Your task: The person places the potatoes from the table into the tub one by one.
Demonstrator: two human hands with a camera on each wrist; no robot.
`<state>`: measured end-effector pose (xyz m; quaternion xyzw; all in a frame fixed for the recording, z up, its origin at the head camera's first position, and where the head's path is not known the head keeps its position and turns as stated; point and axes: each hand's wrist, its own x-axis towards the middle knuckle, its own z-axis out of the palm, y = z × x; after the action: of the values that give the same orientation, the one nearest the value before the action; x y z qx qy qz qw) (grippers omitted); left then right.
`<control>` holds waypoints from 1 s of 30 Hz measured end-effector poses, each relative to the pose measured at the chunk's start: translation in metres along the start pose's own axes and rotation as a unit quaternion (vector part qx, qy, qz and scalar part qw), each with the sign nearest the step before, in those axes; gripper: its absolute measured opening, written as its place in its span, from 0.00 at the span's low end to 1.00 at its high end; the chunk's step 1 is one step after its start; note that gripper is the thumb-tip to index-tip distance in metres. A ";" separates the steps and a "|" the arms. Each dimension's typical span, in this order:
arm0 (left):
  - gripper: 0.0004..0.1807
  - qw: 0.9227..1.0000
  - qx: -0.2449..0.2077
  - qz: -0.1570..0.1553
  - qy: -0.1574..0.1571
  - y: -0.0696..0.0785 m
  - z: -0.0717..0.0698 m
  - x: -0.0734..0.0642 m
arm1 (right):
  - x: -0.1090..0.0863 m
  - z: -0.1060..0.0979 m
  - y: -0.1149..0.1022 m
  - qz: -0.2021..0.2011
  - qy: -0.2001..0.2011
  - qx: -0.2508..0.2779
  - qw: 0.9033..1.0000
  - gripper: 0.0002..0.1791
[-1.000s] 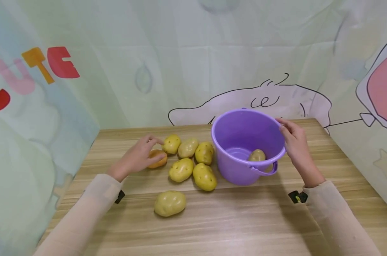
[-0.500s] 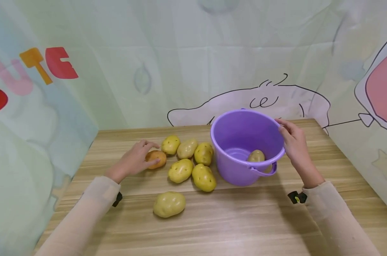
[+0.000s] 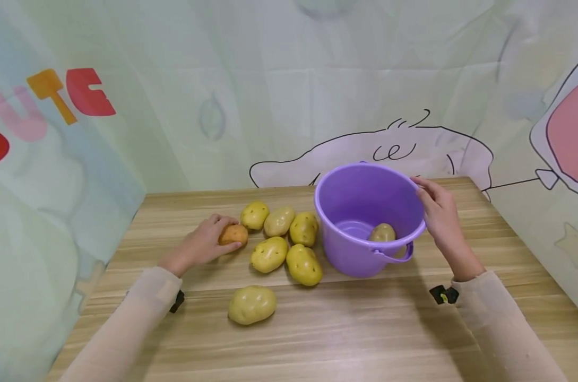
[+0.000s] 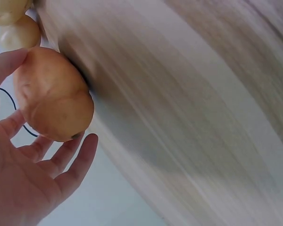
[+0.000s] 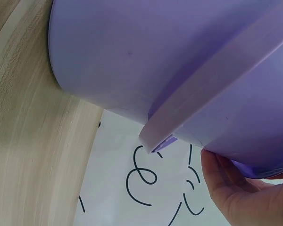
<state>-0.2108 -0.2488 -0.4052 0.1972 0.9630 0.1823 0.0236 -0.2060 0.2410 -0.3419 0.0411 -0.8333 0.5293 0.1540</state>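
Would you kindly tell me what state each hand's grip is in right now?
Left hand: closed, holding the orange-brown potato.
Right hand: closed, holding the purple bucket.

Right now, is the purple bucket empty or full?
Neither: inside the purple bucket, one potato shows, with bare bottom beside it; the near rim hides part of the inside.

Left of the frame's centre we see an orange-brown potato (image 3: 236,235) gripped by the left hand (image 3: 203,241), just beside five yellow potatoes (image 3: 269,254) in a cluster. A paler potato (image 3: 252,305) lies alone toward the lower left. Right of centre we find a purple bucket (image 3: 348,257) standing open, handle lowered, one potato inside, its rim held by the right hand (image 3: 440,209).
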 end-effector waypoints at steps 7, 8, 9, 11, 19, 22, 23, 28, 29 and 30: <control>0.32 1.000 -0.013 0.002 0.003 -0.002 0.003 0.000 | -0.002 0.000 -0.002 0.000 0.001 0.000 1.000 0.23; 0.32 1.000 -0.017 0.004 0.004 -0.001 0.003 0.001 | -0.002 0.001 -0.002 0.000 0.001 0.000 1.000 0.23; 0.32 1.000 -0.021 0.005 0.005 -0.001 0.003 0.000 | -0.002 0.001 -0.002 0.000 0.001 0.001 1.000 0.23; 0.32 1.000 -0.027 0.006 0.006 -0.001 0.004 0.001 | -0.002 0.001 -0.001 0.000 0.002 0.002 1.000 0.23; 0.32 0.999 -0.040 0.009 0.004 -0.002 0.005 0.001 | -0.002 0.001 -0.002 0.001 0.001 0.004 1.000 0.23; 0.32 0.999 -0.041 0.013 0.004 -0.002 0.005 0.001 | -0.002 0.001 -0.002 0.001 0.002 0.004 1.000 0.23; 0.32 0.999 -0.041 0.014 0.005 -0.002 0.005 0.001 | -0.002 0.001 -0.002 0.002 0.002 0.004 1.000 0.23; 0.33 0.999 -0.041 0.020 0.001 -0.002 0.004 0.001 | -0.002 0.001 -0.001 0.003 0.004 0.005 1.000 0.23; 0.33 0.999 -0.041 0.019 -0.001 -0.002 0.004 0.002 | -0.002 0.001 -0.001 0.004 0.003 0.005 1.000 0.23; 0.34 0.999 -0.041 0.019 -0.002 -0.002 0.004 0.002 | -0.002 0.001 -0.001 0.004 0.003 0.005 1.000 0.23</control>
<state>-0.2125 -0.2485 -0.4097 0.2148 0.9506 0.2219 0.0303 -0.2044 0.2396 -0.3414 0.0370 -0.8302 0.5345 0.1537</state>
